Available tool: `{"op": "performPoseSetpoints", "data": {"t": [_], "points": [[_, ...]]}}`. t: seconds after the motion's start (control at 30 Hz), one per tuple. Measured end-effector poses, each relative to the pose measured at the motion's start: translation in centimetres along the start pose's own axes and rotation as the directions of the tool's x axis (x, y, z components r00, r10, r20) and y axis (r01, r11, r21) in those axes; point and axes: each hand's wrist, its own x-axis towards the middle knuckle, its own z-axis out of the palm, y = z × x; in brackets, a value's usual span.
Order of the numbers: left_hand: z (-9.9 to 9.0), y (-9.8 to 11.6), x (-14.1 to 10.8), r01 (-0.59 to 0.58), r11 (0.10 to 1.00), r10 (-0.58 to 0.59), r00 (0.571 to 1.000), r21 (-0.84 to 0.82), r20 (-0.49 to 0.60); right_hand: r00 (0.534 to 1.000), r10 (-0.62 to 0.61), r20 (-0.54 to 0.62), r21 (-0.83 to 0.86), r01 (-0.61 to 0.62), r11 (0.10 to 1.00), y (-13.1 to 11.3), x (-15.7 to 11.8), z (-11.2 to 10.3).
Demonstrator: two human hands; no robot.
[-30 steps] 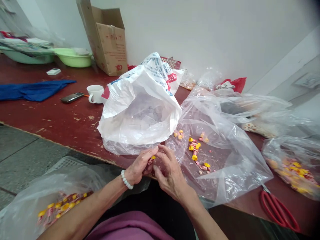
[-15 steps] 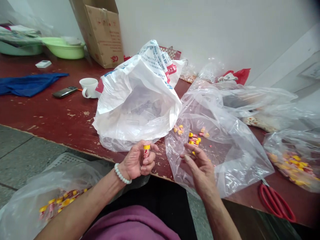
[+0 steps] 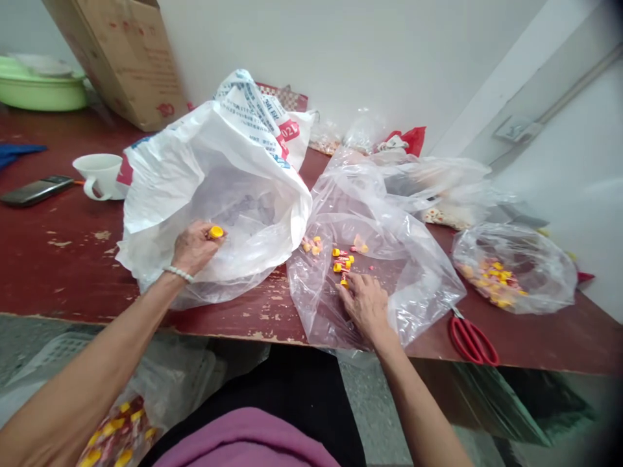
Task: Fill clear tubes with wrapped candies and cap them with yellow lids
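Observation:
My left hand (image 3: 193,248), with a pale bead bracelet at the wrist, is closed around a small yellow-capped tube (image 3: 216,232). It is at the mouth of a large white bag (image 3: 165,168) with blue and red print. Over the clear plastic bag (image 3: 418,292) on the table, my right hand (image 3: 366,303) reaches down with its fingers at one of several yellow-and-red tubes (image 3: 343,266). Its fingertips are partly hidden, so whether it grips that tube is unclear. Pale yellow pieces (image 3: 312,245) lie near the tubes.
Red-handled scissors (image 3: 472,340) lie by the table's front edge. Another clear bag (image 3: 549,275) of yellow pieces is at the right. A white cup (image 3: 102,175) and a phone (image 3: 39,191) stand left. Below the edge, a bag holds more tubes (image 3: 119,428). A cardboard box (image 3: 131,65) is behind.
My left hand has moved left and forward with the tube, into the white bag's mouth. My right hand has lowered to the tubes on the clear bag. The view has swung right.

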Motion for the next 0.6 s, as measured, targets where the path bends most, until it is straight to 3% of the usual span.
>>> {"op": "performPoseSetpoints", "data": {"t": [0.07,0.23,0.3,0.37,0.43,0.5,0.6], "points": [[0.0,-0.8,1.4,-0.076,0.992,0.068,0.995,0.104,0.079,0.999,0.030,0.011,-0.128,-0.029,0.991,-0.6,0.4,0.6],[-0.2,-2.0,2.8,-0.098,0.986,0.075,0.984,0.135,0.164,1.000,0.026,-0.014,-0.075,-0.027,0.997,0.2,1.2,1.1],[-0.2,-2.2,2.4,-0.069,0.993,0.055,0.987,0.094,0.148,0.999,0.006,-0.054,0.006,-0.005,1.000,0.5,1.2,0.8],[-0.4,-2.0,1.3,-0.030,0.999,0.027,0.991,0.018,0.130,0.992,-0.001,-0.123,0.201,0.026,0.979,0.3,1.0,0.1],[-0.5,-1.1,-0.4,0.007,0.997,0.003,0.990,-0.075,0.141,0.986,0.049,-0.158,0.472,0.032,0.881,-0.8,0.6,-0.9],[-0.7,0.2,-2.3,0.119,0.950,-0.049,0.970,-0.288,0.238,0.988,0.107,-0.113,0.711,0.005,0.703,-2.7,0.3,-1.9],[-0.9,2.3,-4.7,0.403,0.664,-0.078,0.875,-0.630,0.478,0.994,0.098,-0.037,0.904,-0.008,0.427,-5.7,-0.1,-3.0]]}}
